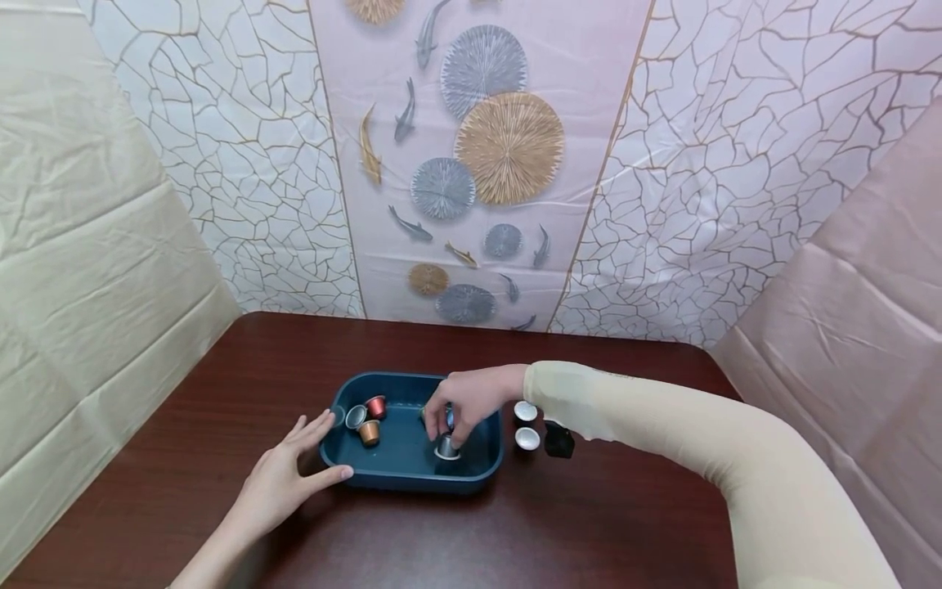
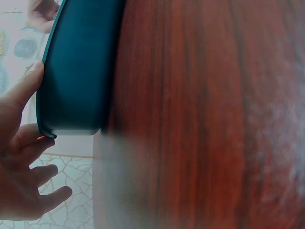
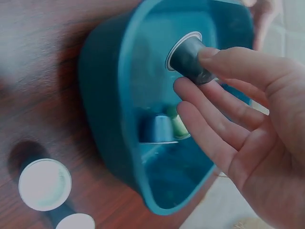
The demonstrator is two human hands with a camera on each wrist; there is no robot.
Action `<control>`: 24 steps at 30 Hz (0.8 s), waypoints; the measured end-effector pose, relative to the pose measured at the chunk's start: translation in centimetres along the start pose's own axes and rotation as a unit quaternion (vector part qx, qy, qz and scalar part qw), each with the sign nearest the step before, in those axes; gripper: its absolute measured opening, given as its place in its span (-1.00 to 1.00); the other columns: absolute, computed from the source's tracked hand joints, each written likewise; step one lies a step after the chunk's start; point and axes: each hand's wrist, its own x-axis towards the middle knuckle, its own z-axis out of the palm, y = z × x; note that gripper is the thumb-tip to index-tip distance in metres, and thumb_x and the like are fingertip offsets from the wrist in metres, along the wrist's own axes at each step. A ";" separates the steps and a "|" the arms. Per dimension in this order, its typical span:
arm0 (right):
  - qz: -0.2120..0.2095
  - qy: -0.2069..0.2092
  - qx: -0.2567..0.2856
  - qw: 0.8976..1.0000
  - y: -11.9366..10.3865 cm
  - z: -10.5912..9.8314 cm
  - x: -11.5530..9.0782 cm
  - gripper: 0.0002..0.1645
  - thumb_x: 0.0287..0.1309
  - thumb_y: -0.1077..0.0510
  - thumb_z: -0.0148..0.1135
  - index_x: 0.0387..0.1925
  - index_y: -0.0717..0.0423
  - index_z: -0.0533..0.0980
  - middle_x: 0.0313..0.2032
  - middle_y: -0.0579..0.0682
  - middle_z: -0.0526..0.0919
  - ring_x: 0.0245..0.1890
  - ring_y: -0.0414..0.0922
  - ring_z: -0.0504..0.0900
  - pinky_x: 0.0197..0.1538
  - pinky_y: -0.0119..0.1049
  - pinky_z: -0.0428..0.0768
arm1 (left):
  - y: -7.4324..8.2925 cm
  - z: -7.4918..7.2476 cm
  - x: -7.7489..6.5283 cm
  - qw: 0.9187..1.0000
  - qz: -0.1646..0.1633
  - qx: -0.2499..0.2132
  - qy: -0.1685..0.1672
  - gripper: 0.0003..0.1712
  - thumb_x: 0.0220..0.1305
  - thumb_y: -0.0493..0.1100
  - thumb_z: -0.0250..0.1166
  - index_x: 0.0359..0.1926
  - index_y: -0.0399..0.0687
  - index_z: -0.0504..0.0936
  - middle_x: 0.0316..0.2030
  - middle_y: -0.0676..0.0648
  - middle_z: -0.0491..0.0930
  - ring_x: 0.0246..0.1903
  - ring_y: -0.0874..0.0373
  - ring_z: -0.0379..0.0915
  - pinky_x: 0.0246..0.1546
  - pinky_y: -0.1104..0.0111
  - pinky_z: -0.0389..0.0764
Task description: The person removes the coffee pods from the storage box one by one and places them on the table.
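My right hand (image 1: pixel 471 401) pinches a dark grey coffee capsule (image 3: pixel 188 55) between thumb and fingers, its rimmed end turned down inside the blue tray (image 1: pixel 397 481). My left hand (image 1: pixel 280 483) touches the tray's left end with straight, spread fingers; its thumb rests at the near rim. Toward the tray's left end lie a red capsule (image 1: pixel 376 406), an orange-brown capsule (image 1: pixel 370 433) and a capsule with its grey lid (image 1: pixel 356 417) showing. A blue capsule (image 3: pixel 163 128) and a green capsule (image 3: pixel 178 125), partly hidden, stand at the right end.
Right of the tray, two capsules with white lids, one farther back (image 1: pixel 525 411) and one nearer (image 1: pixel 527 439), stand on the dark red wooden table (image 1: pixel 383 540). Beside them lies a black object (image 1: pixel 558 440), its kind unclear. A patterned cloth (image 1: pixel 456 245) hangs behind the table.
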 end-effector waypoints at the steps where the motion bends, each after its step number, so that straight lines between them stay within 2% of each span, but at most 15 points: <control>1: -0.002 0.006 0.003 1.000 -0.1 -0.1 -0.2 -0.71 0.16 0.14 0.41 -0.05 -0.09 0.64 -0.16 -0.19 0.67 -0.21 -0.26 0.68 -0.11 -0.46 0.66 | 0.0 0.0 0.0 1.000 0.000 0.000 -0.001 0.01 0.05 0.28 0.45 0.45 0.02 0.32 0.45 -0.08 0.32 0.49 -0.31 0.02 0.15 -0.39 0.34; 12: 0.001 0.057 0.018 0.998 -0.1 -0.1 -2.5 -0.55 0.19 0.17 0.35 0.14 -0.12 0.58 -0.08 -0.14 0.62 -0.22 -0.34 0.67 -0.10 -0.45 0.66 | 0.1 -0.1 -0.1 1.000 0.002 0.002 -0.002 0.04 0.03 0.34 0.42 0.45 0.00 0.32 0.44 -0.10 0.32 0.49 -0.33 0.02 0.16 -0.38 0.35; 18: -0.012 0.094 0.052 0.994 0.2 0.5 -3.9 -0.60 0.19 0.20 0.32 0.08 -0.12 0.62 -0.02 -0.12 0.60 -0.18 -0.32 0.68 -0.05 -0.42 0.67 | 0.1 -0.1 0.0 1.000 0.000 0.002 -0.005 0.04 0.03 0.35 0.41 0.46 0.02 0.31 0.44 -0.09 0.32 0.49 -0.32 0.02 0.14 -0.38 0.35; 24: -0.040 0.119 0.082 0.989 0.9 1.5 -4.8 -0.61 0.21 0.24 0.25 0.06 -0.11 0.63 0.03 -0.13 0.60 -0.08 -0.26 0.62 0.03 -0.30 0.68 | 0.1 0.0 0.0 1.000 -0.005 -0.003 -0.008 0.02 0.05 0.31 0.43 0.46 0.03 0.31 0.45 -0.09 0.31 0.50 -0.31 0.00 0.16 -0.37 0.35</control>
